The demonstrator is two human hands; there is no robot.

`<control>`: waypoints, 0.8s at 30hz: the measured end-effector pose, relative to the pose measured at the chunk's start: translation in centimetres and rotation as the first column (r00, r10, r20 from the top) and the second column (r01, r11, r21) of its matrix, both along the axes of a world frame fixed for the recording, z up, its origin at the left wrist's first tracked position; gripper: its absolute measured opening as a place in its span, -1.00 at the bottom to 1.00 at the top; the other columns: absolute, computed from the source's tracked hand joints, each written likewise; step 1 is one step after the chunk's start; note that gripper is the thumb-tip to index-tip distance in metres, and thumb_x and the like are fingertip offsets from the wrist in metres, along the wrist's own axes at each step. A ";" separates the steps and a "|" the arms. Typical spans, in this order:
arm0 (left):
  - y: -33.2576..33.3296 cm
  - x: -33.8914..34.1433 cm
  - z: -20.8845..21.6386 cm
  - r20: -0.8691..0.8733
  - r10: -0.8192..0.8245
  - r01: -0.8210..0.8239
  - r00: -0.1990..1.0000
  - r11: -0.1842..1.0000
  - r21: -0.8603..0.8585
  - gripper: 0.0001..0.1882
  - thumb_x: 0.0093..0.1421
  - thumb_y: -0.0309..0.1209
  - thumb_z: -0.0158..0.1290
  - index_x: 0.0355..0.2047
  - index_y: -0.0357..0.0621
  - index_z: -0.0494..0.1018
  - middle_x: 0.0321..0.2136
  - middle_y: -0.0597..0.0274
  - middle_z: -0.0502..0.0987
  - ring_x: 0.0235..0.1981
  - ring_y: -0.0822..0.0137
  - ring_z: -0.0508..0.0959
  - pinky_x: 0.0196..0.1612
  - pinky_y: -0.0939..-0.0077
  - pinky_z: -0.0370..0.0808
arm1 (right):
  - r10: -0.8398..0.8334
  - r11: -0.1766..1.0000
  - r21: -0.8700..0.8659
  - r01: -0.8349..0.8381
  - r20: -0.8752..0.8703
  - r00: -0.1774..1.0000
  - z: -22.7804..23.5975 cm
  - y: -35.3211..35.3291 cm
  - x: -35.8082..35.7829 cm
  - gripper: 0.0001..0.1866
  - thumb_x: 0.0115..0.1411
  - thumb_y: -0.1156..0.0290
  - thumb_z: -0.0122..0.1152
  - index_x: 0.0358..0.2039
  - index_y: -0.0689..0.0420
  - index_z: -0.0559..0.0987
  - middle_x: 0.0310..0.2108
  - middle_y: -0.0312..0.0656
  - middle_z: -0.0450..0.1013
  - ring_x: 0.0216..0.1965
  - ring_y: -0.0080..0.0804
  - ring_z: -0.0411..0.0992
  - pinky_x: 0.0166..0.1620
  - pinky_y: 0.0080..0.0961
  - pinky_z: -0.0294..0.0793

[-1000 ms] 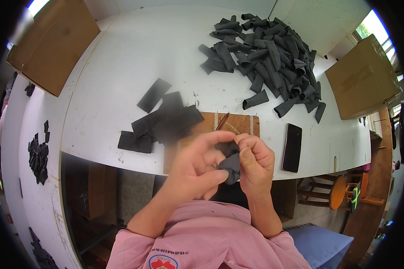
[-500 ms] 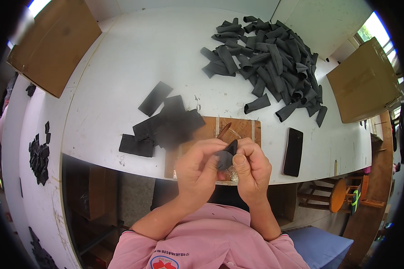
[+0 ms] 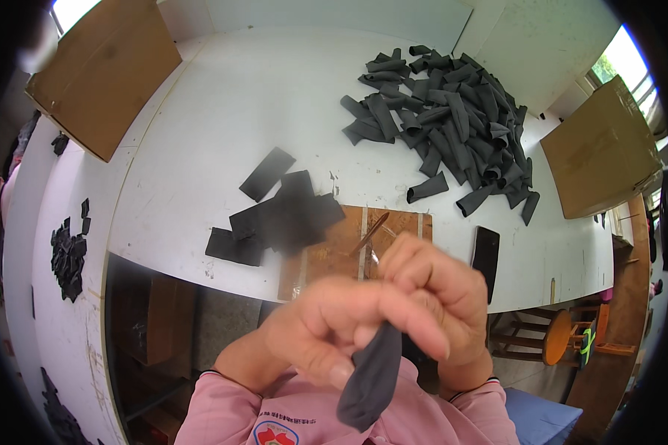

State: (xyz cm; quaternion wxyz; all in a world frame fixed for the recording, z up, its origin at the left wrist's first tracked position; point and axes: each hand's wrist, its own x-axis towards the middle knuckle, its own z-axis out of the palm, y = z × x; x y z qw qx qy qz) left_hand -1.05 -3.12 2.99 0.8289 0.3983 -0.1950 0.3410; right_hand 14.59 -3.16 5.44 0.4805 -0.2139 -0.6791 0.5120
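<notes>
A dark grey fabric tube (image 3: 369, 382) hangs below my left hand (image 3: 341, 319), its upper end between the thumb and fingers. The index finger of that hand reaches out to the right across my right hand. Just behind it, my right hand (image 3: 449, 304) is closed with its fingers curled; what they hold, if anything, is hidden. Both hands are raised close to my chest, over the table's front edge. Beyond them a brown board (image 3: 326, 256) lies on the table, with a pointed brown stick (image 3: 369, 233) on it.
Flat dark fabric pieces (image 3: 282, 215) lie left of the board. Many grey fabric tubes (image 3: 460, 119) are heaped at the back right. A black phone (image 3: 485, 259) lies by the right front edge. Cardboard boxes stand at left (image 3: 104, 81) and right (image 3: 601, 148).
Both hands have come up and closer to me, the left now crossing in front of the right. The fabric tube has swung down and shows at greater length.
</notes>
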 end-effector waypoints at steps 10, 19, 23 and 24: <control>4.1 -0.2 -7.1 -0.094 0.115 -0.136 0.989 0.448 -0.884 -0.70 0.23 -0.48 -0.30 -0.05 -0.27 0.24 -0.62 0.27 0.36 -0.88 0.61 0.08 -0.84 0.76 0.10 | -0.099 0.664 -0.744 -0.072 -0.183 0.978 -7.7 5.2 0.0 -0.77 0.16 0.30 -0.01 -0.55 0.16 0.40 -0.62 -0.37 0.30 -0.60 -0.66 0.22 -0.47 -0.75 0.22; 3.8 0.6 -4.1 -0.060 0.217 -0.140 0.974 0.376 -0.916 -0.74 0.18 -0.52 -0.20 -0.10 -0.24 0.29 -0.72 0.31 0.28 -0.87 0.61 0.08 -0.80 0.77 0.13 | 0.014 0.781 -0.621 -0.059 -0.076 0.997 -6.3 6.5 -0.2 -0.74 0.14 0.24 0.03 -0.55 0.17 0.42 -0.63 -0.37 0.30 -0.58 -0.66 0.23 -0.48 -0.71 0.25; 1.9 1.6 -5.7 -0.518 0.423 -0.669 0.743 0.491 -0.559 -0.74 0.16 -0.54 -0.16 -0.11 -0.31 0.23 -0.58 0.21 0.39 -0.86 0.63 0.10 -0.81 0.76 0.14 | -0.019 0.745 -0.654 -0.131 -0.217 0.976 -10.1 5.2 0.4 -0.75 0.16 0.24 0.01 -0.51 0.16 0.44 -0.58 -0.38 0.33 -0.52 -0.67 0.23 -0.38 -0.71 0.24; 1.8 1.8 -5.6 -0.569 0.542 -0.779 0.618 0.517 -0.354 -0.75 0.17 -0.56 -0.18 -0.12 -0.34 0.21 -0.49 0.14 0.44 -0.87 0.64 0.09 -0.82 0.76 0.13 | -0.022 0.746 -0.653 -0.128 -0.216 0.976 -10.3 5.2 0.5 -0.75 0.16 0.24 0.01 -0.51 0.16 0.44 -0.58 -0.38 0.33 -0.52 -0.67 0.23 -0.38 -0.71 0.24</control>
